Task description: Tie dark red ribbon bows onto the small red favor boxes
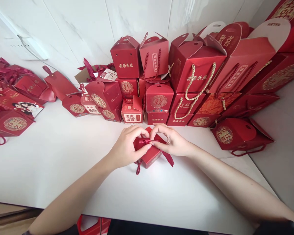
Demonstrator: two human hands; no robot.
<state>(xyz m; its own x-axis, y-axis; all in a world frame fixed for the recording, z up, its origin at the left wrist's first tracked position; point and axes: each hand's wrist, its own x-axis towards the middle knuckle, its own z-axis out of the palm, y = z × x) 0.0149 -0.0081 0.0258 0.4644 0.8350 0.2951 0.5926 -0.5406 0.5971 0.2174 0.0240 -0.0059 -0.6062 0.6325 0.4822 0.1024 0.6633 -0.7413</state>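
A small red box (pixel 152 156) rests on the white table between my hands. Dark red ribbon (pixel 144 141) lies across its top, one tail hanging out at the right, and a twisted red cord (pixel 138 167) sticks out at its lower left. My left hand (pixel 130 143) pinches the ribbon at the knot from the left, thumb and fingertips curled together. From the right, my right hand (pixel 170 140) pinches the same ribbon, its fingertips touching those of my left hand. The fingertips partly hide the knot.
Stacked red gift boxes (pixel 159 99) line the tiled wall behind my hands. One box with a cord handle (pixel 231 134) lies at the right. Ribboned boxes (pixel 14 123) and a photo card (pixel 26 109) are piled at the left. A red bag (pixel 94 227) shows below the table's front edge.
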